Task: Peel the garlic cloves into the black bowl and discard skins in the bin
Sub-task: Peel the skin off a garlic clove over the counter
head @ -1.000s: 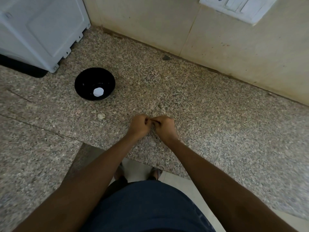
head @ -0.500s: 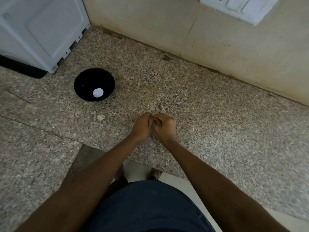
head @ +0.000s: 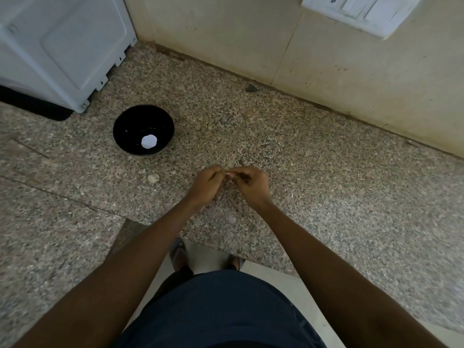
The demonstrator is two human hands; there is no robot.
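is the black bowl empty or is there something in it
Not empty. The black bowl stands upright on the granite counter with one small white piece on its bottom; whether that is a peeled clove cannot be told.

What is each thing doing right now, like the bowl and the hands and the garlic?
Bowl: upright on the counter, one white piece inside.
Clove: pinched between both hands above the counter, mostly hidden.
Left hand: curled, pinching the clove.
Right hand: curled, pinching the clove.
Scrap: lying loose on the counter, near the bowl.
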